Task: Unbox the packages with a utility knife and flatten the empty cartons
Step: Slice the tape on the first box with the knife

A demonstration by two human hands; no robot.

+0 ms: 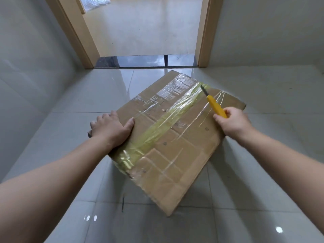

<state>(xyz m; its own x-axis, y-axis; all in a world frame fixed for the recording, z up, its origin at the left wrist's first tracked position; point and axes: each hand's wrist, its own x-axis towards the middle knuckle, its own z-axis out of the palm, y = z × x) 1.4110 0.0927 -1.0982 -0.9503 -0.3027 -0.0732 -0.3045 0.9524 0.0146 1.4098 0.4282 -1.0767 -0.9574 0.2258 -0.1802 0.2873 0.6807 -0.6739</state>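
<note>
Room: the sealed brown cardboard carton (175, 137) was set cornerwise on the glossy grey tiled floor (87, 95), open tiles on every side, a wood-framed doorway (84, 37) beyond.
Axis: the yellow-green tape strip (163, 127) was run from near-left to far-right.
Hands: the left hand (112, 130) was pressed flat on the left edge; the yellow utility knife (214, 104) was gripped by the right hand (233, 121), its blade pointed at the strip's far end.

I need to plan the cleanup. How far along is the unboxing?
Nothing looks done yet: the box is closed, its yellowish tape whole. In hand: the left hand steadies the box, the right hand holds the knife tip at the tape's far end. Left: slitting, emptying, flattening.
</note>
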